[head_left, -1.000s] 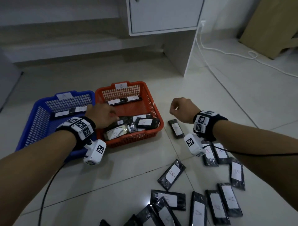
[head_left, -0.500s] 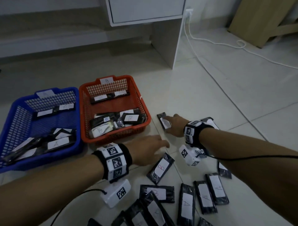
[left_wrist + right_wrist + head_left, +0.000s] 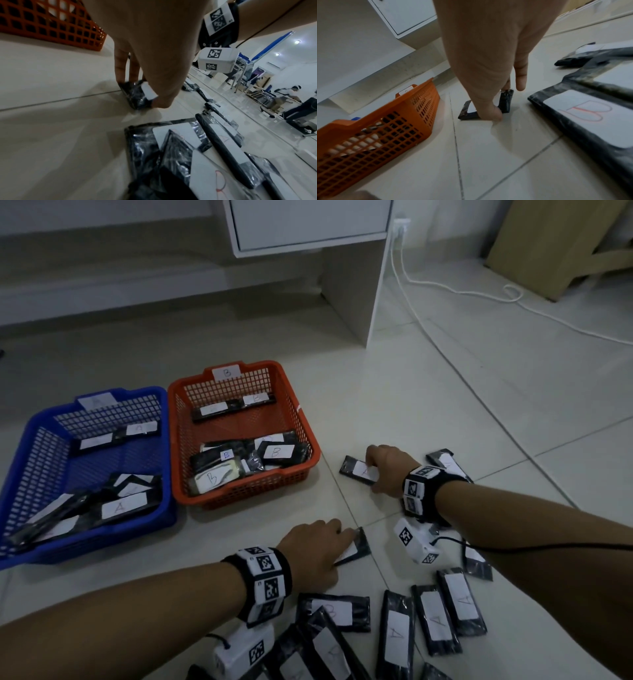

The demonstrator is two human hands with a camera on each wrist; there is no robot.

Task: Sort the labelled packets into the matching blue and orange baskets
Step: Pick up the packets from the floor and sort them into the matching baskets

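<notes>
The blue basket tagged A and the orange basket tagged B stand side by side on the floor, each holding several black packets with white labels. My left hand is down in front of the orange basket. Its fingers and thumb pinch a black packet by its long edges. My right hand grips another packet just right of the orange basket, holding that packet between thumb and fingers. The hand partly covers its label.
Several loose packets lie near me, some marked A and one marked B. More lie under my right wrist. A white cabinet leg, a white cable and a wooden board are beyond.
My left hand has come back from the orange basket to a floor packet and closed on it. My right hand has dropped from mid-air onto the packet beside the orange basket.
</notes>
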